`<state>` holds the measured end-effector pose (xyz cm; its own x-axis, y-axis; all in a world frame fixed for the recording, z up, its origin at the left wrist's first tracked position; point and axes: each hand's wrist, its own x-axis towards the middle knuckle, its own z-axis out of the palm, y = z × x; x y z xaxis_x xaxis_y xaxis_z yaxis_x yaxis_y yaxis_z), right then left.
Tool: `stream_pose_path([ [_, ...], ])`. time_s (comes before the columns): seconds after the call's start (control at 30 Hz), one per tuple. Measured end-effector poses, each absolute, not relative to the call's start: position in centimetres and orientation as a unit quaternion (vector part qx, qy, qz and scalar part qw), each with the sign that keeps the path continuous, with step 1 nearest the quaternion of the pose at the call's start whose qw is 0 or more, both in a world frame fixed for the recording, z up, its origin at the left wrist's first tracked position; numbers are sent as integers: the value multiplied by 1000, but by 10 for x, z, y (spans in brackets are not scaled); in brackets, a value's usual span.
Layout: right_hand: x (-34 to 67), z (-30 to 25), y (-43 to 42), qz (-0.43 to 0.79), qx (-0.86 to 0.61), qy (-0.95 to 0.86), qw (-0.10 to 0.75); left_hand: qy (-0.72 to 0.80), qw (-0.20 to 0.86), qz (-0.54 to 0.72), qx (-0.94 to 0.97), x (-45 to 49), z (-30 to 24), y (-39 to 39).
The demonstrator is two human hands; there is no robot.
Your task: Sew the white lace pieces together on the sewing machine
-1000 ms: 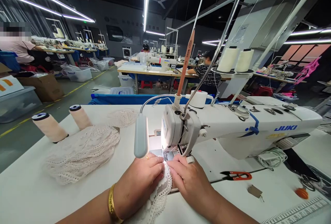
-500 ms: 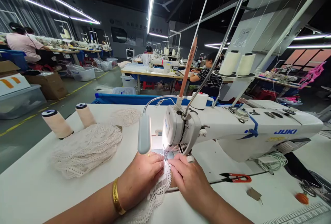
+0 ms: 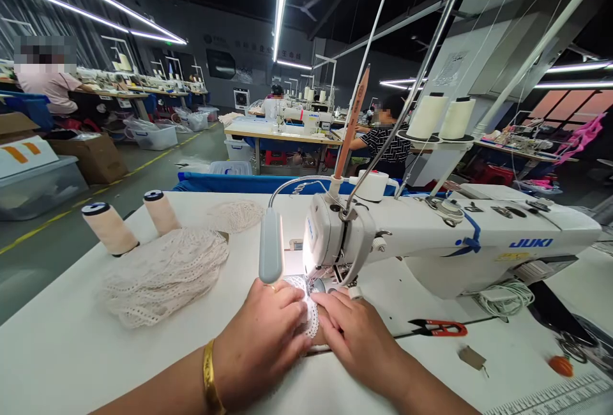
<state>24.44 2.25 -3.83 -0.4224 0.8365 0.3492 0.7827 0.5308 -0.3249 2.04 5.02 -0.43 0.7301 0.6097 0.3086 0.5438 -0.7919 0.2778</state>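
Note:
White scalloped lace trim [image 3: 311,324] lies under the needle area of a white JUKI sewing machine [image 3: 383,211], lit by its lamp. My left hand [image 3: 268,332], with a gold bangle at the wrist, bends its fingers over the lace on the left of the presser foot [image 3: 310,286]. On the other side, my right hand [image 3: 352,332] holds the lace's right edge near the foot with its fingertips. Both palms hide part of the cloth. A stack of lace pieces [image 3: 167,278] rests on the table to the left.
Two peach thread cones [image 3: 109,230] stand behind the lace stack. A grey lamp [image 3: 271,246] hangs just above my left hand. Red-handled thread snips [image 3: 440,328], a metal tag [image 3: 472,359] and a clear ruler [image 3: 560,396] lie at right. Other people work at machines farther back.
The lace has moved forward under the foot, and its tail no longer shows below my left hand. My left hand's fingers have spread slightly; my right hand stays nearly in place.

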Motion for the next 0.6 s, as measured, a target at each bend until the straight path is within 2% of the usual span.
stream_pose_path([
  [0.1,246,-34,20,78,-461,-854,230,321,89,183,925,20,0,35],
  [0.27,248,-31,20,116,-442,-860,228,283,24,238,929,24,-8,35],
  [0.47,244,-42,29,77,-464,-840,271,309,109,292,899,29,-12,50],
  [0.6,239,-38,32,146,-501,-786,333,312,171,259,898,26,-21,68],
])
